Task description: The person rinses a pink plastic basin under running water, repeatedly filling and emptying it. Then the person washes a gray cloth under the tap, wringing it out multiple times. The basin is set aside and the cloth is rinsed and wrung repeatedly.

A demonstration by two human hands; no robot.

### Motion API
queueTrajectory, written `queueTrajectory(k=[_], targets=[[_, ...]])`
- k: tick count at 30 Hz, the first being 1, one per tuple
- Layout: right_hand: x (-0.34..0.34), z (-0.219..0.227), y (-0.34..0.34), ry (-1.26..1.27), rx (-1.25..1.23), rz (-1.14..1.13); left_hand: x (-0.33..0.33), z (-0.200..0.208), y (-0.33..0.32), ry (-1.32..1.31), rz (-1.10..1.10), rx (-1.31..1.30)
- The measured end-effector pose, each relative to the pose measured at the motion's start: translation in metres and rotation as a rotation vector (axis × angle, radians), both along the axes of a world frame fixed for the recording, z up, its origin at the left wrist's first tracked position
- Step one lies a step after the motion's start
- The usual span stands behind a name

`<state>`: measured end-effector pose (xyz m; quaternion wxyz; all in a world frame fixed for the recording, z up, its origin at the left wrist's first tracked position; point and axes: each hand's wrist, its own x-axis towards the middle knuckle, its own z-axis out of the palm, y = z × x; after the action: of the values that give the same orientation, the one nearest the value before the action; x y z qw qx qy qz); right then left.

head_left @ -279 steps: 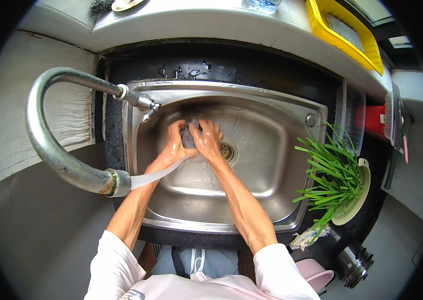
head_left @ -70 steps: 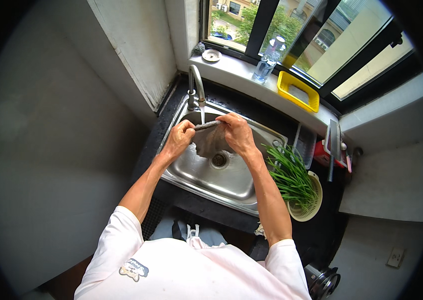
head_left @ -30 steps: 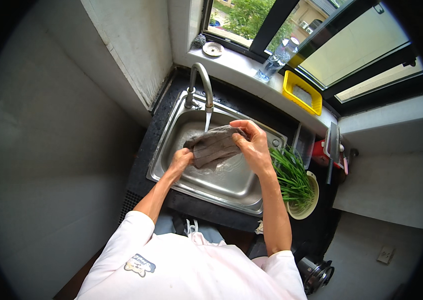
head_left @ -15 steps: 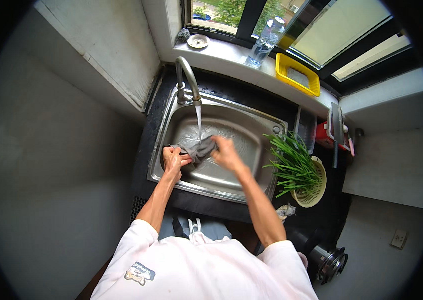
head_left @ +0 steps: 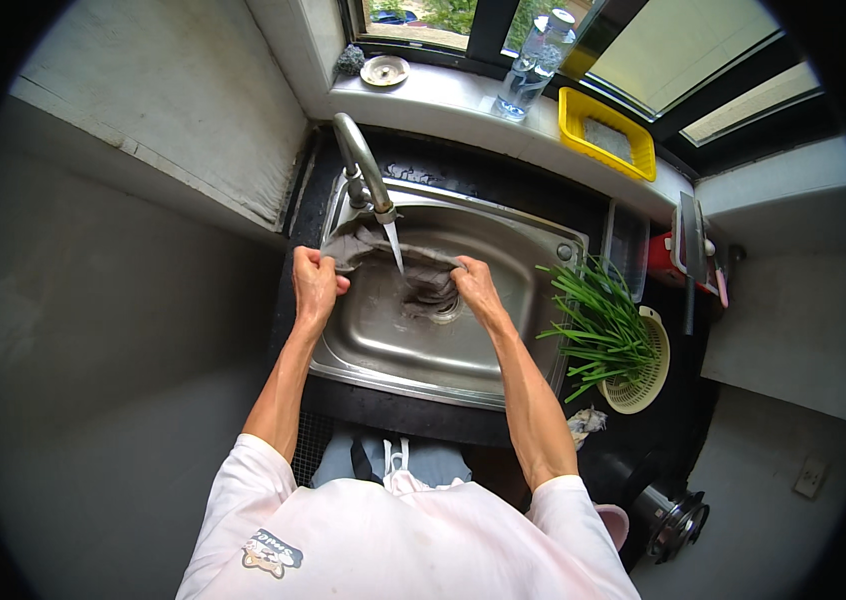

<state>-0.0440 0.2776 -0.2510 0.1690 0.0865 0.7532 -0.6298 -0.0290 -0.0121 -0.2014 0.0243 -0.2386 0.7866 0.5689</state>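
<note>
A wet grey cloth [head_left: 421, 262] is stretched between my two hands over the steel sink [head_left: 393, 362]. My left hand [head_left: 315, 285] is closed on its left end, by the sink's left rim. The other end is pinched in my right hand [head_left: 478, 285], right of the sink's middle. The cloth's middle sags toward the drain. From the curved tap [head_left: 368, 165] a stream of water [head_left: 394, 250] falls at the cloth, between my hands.
Right of the sink, green stalks [head_left: 598, 320] lie over a cream colander [head_left: 651, 375]. A yellow basket [head_left: 607, 135], a clear bottle [head_left: 535, 70] and a small round dish [head_left: 384, 71] stand on the windowsill. A metal pot [head_left: 676, 520] sits at the lower right.
The cloth was bunched between my hands; now it is spread wide. My left hand has moved left and away from me, my right hand to the right. The view has shifted slightly.
</note>
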Motion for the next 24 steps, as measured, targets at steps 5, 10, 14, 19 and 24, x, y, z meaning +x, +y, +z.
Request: queueTrajectory(k=[5, 10, 14, 19, 24], targets=[[-0.008, 0.032, -0.039, -0.094, -0.040, 0.147, 0.027, -0.040, 0.015, -0.105, -0.399, -0.339], [0.003, 0.077, -0.054, 0.062, -0.073, 0.296, 0.009, -0.063, 0.047, 0.184, -0.600, -0.345], [0.006, 0.081, -0.022, 0.113, 0.173, 0.288, -0.027, -0.042, 0.051, 0.064, -0.452, -0.179], [0.008, 0.060, -0.039, 0.057, 0.319, 0.351, -0.030, -0.030, 0.062, 0.217, -0.729, -0.071], [0.011, 0.073, -0.042, 0.065, 0.103, 0.286, -0.014, -0.042, 0.064, 0.020, -0.603, 0.049]])
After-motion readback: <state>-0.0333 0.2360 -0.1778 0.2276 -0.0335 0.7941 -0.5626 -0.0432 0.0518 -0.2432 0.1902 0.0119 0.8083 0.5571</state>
